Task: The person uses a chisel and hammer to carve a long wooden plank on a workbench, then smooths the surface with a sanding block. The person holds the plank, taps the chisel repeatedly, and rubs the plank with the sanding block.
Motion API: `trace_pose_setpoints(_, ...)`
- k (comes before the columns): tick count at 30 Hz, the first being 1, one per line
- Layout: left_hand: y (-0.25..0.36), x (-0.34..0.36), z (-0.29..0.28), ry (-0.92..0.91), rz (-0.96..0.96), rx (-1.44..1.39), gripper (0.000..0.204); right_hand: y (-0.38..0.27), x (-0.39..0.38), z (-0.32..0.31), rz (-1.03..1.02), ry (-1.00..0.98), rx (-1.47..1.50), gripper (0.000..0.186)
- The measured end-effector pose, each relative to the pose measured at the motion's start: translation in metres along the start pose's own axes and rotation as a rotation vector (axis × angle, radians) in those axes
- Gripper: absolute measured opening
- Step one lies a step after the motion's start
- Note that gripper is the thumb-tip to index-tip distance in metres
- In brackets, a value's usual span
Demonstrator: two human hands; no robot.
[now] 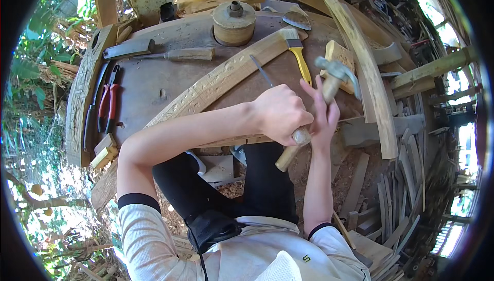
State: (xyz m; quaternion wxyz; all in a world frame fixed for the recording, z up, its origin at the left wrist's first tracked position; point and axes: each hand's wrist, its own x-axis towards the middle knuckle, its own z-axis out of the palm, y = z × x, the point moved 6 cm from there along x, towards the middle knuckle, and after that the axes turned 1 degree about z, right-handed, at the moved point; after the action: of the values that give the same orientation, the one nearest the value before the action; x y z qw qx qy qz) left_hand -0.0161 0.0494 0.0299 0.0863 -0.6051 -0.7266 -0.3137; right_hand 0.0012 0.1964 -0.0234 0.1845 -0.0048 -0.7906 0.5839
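My left hand is closed round the handle of a chisel, whose thin blade points up and left over the curved wooden plank on the bench. My right hand holds a claw hammer with fingers loosely extended along its handle; the head is raised and slightly blurred, and the handle's lower end passes behind my left hand. A yellow-handled brush lies just beyond the hammer, next to a pale wooden block.
A round wooden mallet-like piece, a blade tool with wooden handle and red-handled pliers lie on the bench. A long curved branch leans at the right, above stacked offcuts.
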Motion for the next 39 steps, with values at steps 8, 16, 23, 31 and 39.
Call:
trace_pose_setpoints(8,0.002,0.004,-0.012,0.074,-0.008,-0.074,0.012,-0.055,-0.083,-0.036,-0.158,0.092,0.321,0.028)
trace_pose_setpoints(16,0.000,0.011,-0.025,0.145,-0.036,-0.086,0.011,-0.059,-0.118,-0.059,-0.022,0.116,0.545,0.049)
trace_pose_setpoints(23,-0.003,0.009,-0.040,0.211,-0.046,-0.093,0.014,-0.106,-0.148,-0.057,-0.347,0.202,0.437,0.066)
trace_pose_setpoints(31,-0.012,0.006,-0.043,0.230,-0.078,-0.070,0.015,-0.079,-0.125,-0.018,-0.205,-0.006,0.109,0.047)
trace_pose_setpoints(39,-0.013,0.004,-0.038,0.190,-0.098,-0.051,0.012,-0.058,-0.137,-0.018,-0.248,0.057,0.076,0.046)
